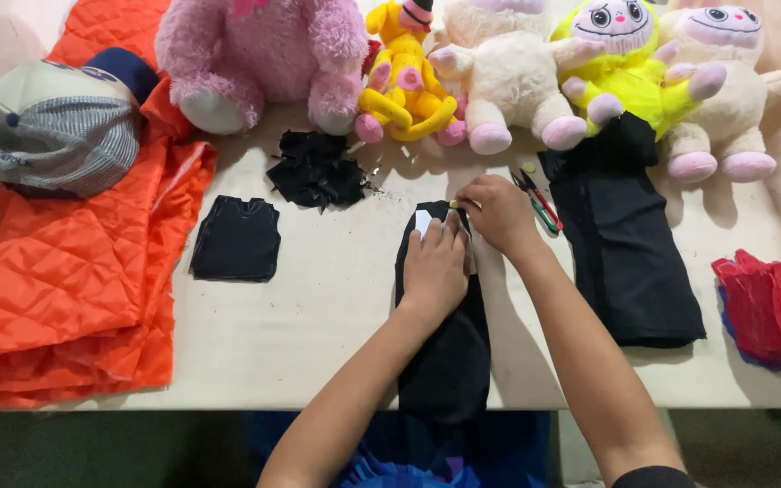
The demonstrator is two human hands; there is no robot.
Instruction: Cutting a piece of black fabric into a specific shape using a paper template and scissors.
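Two hands at work on a strip of black fabric on a table.
The left hand (433, 269) lies flat on the black fabric strip (443, 343), beside a white patch (423, 220); the right hand (497, 212) pinches the strip's top edge. Scissors (540, 203) lie just right; plush toys (508, 77) line the far edge of the table (318, 316).

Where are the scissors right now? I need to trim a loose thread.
In the head view the scissors lie on the table just right of the right hand, between it and the long black fabric piece.
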